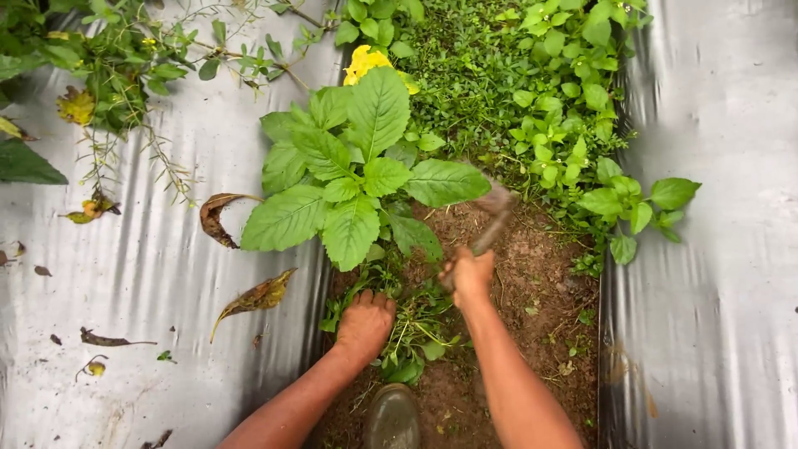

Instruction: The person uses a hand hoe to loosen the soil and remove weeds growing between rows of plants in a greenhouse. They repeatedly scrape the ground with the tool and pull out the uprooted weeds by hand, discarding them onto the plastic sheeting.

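Observation:
My right hand (467,274) is closed around the handle of a small hoe (494,214), whose blade is raised and blurred above bare brown soil (532,291). My left hand (364,323) is soiled and presses down on a clump of low weeds (416,333) at the foot of a tall broad-leaved plant (357,179). The blade hangs just right of that plant's leaves. Whether the left fingers grip the weeds is hidden.
Silver plastic mulch sheets (150,274) (715,249) flank the narrow furrow. Dense green weeds (490,91) and a yellow flower (366,62) fill the furrow ahead. Dry leaves (258,298) lie on the left sheet. A boot toe (393,416) shows at the bottom.

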